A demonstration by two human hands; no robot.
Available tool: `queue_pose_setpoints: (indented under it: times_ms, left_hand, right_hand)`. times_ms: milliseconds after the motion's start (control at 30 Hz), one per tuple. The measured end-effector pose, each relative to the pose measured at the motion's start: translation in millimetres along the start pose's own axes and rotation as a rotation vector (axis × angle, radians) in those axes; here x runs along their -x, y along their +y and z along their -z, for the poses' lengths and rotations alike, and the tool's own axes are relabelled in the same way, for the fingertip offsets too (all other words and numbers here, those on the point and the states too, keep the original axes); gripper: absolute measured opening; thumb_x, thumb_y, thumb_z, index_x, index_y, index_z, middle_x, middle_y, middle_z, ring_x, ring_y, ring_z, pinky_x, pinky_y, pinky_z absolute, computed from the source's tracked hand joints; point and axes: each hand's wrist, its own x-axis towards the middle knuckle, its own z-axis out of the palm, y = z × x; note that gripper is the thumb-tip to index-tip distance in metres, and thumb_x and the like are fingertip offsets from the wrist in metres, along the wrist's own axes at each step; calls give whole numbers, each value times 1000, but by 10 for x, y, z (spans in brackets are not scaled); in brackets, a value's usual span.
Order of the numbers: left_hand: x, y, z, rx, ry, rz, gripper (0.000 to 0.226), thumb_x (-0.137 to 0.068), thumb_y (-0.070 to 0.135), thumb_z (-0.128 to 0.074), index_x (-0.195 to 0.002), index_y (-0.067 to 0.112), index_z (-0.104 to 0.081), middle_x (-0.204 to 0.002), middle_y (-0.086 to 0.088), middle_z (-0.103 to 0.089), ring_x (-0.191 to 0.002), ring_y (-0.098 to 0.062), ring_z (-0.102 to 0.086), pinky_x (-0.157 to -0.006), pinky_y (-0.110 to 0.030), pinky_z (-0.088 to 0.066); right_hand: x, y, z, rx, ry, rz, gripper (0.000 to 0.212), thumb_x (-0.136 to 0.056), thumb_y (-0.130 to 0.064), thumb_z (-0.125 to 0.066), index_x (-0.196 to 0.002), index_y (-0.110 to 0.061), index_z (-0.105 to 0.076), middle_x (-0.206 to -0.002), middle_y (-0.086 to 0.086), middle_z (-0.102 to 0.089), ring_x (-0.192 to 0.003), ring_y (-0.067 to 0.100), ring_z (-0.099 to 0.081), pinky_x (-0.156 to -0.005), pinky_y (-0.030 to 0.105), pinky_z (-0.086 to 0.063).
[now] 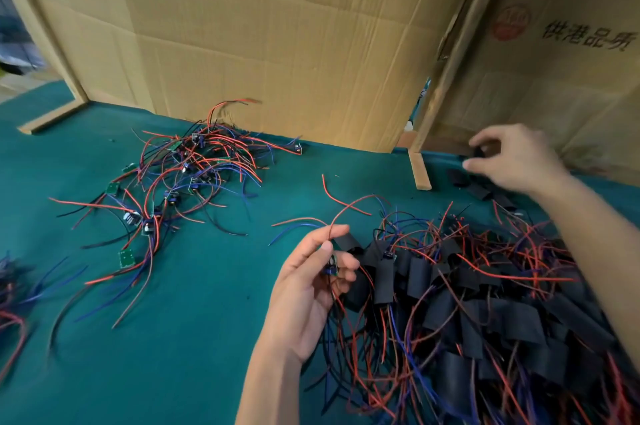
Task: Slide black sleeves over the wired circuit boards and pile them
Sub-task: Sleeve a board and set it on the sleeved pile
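Note:
My left hand (313, 280) holds a small wired circuit board (333, 265) between thumb and fingers, its red and blue wires (341, 213) arching up and away. My right hand (512, 157) is at the far right, pinching a black sleeve (479, 151) just above several loose black sleeves (476, 189). A large pile of sleeved boards (485, 303) with red, blue and black wires fills the lower right. A heap of bare green boards with wires (180, 182) lies at the centre left on the green cloth.
Cardboard walls (277, 36) stand behind the work area, with a wooden post (420, 171) at their joint. The green cloth table (207, 320) stretches left, where more wires (14, 306) poke in at the edge.

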Motion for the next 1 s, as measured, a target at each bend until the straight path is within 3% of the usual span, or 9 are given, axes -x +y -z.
queue_pose_setpoints:
  times_ms: [100, 200, 300, 400, 533, 633, 767, 1000]
  left_hand:
    - [2, 12, -18, 31, 17, -9, 24, -92, 21, -57, -109, 20, -74, -87, -14, -71, -69, -17, -61, -68, -23, -52]
    - [0, 32, -36, 95, 39, -25, 22, -93, 19, -55, -106, 20, -72, -104, -19, -73, -76, -20, -68, -66, -24, -54]
    - [-11, 38, -56, 133, 53, -33, 16, -95, 17, -52, -104, 17, -65, -106, -15, -73, -81, -21, -72, -67, -26, -57]
    - [-25, 11, -64, 157, 78, -54, 11, -95, 12, -50, -102, 14, -59, -96, -8, -70, -75, -14, -68, -64, -24, -56]
    - [-47, -22, -35, 168, 104, -57, 16, -99, 5, -49, -112, 6, -57, -102, -17, -67, -87, -19, -68, -73, -25, -58]
    - [-51, -44, -32, 128, 108, -71, 15, -102, 0, -44, -107, 8, -56, -100, -20, -67, -81, -19, -69, -67, -25, -56]
    - [-34, -46, -16, 126, 141, -85, 27, -104, 4, -44, -98, 22, -64, -94, -16, -70, -75, -18, -69, -61, -26, -53]
    - [-9, -15, -46, 123, 138, -88, 23, -106, 8, -42, -105, 23, -59, -78, -10, -69, -64, -14, -67, -52, -23, -52]
  right_hand:
    - [403, -510, 246, -221, 67, 130, 42, -75, -32, -89, -113, -32, -73, -106, -7, -71, -91, 18, -67, -85, 31, -49]
    - [943, -954, 179, -350, -54, 257, 44, -68, -24, -92, -107, -33, -75, -96, -18, -70, -74, 7, -72, -71, 24, -55]
    - [1299, -1247, -182, -219, -245, 389, 42, -69, -19, -86, -107, -28, -73, -99, -11, -67, -85, 11, -69, -81, 33, -55]
    - [1476, -1390, -521, -144, -302, 468, 35, -72, -14, -75, -105, -26, -70, -100, -7, -60, -93, 19, -60, -86, 37, -49]
    - [1534, -1400, -632, -254, -337, 488, 20, -73, -30, -77, -93, -27, -75, -90, -5, -62, -85, 11, -57, -82, 34, -48]
    - [1509, -1390, -608, -331, -331, 446, 4, -76, -24, -78, -78, -27, -76, -87, -5, -66, -75, 8, -58, -79, 33, -51]
    - [1520, -1402, -615, -316, -426, 434, 10, -72, -17, -81, -71, -25, -75, -71, -6, -73, -65, -2, -64, -64, 10, -45]
    - [1514, -1400, -583, -268, -472, 429, 22, -65, -18, -84, -61, -32, -68, -49, -10, -58, -52, 4, -55, -51, 15, -39]
